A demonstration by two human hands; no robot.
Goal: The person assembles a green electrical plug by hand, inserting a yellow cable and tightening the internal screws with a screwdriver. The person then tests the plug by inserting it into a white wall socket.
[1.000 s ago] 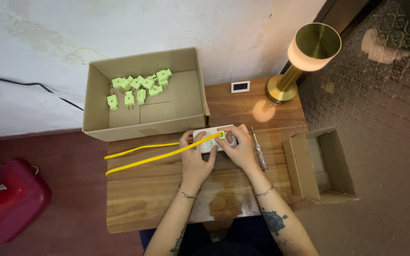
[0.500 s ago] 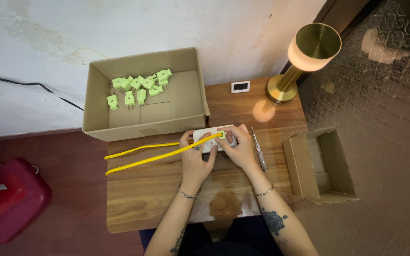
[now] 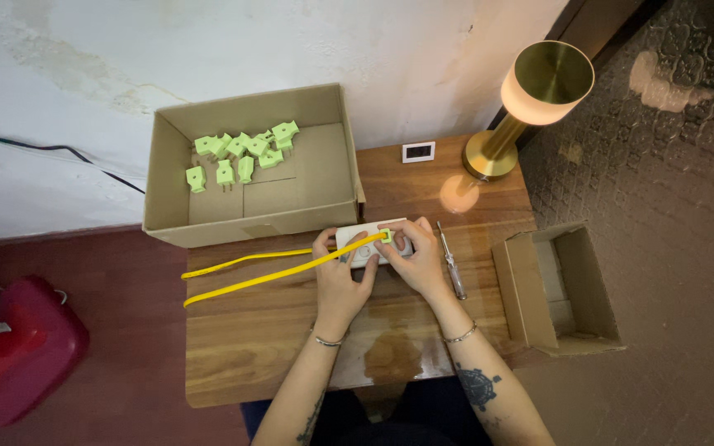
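Note:
A white power strip [image 3: 359, 239] lies on the wooden table [image 3: 249, 347]. My left hand [image 3: 339, 279] holds its left end, and my right hand [image 3: 416, 258] holds its right end. A small green plug [image 3: 387, 236] sits on the strip at my right fingertips. From it a yellow cable [image 3: 249, 271] runs left across the table, folded into two strands. Whether the plug is fully seated I cannot tell.
An open cardboard box [image 3: 324, 211] at the back left holds several green plugs [image 3: 241, 155]. A screwdriver [image 3: 451, 263] lies right of my hands. A second small cardboard box [image 3: 530, 306] hangs off the right edge. A brass lamp [image 3: 522, 107], a small white display [image 3: 418, 152] and a red container [image 3: 10, 355] are nearby.

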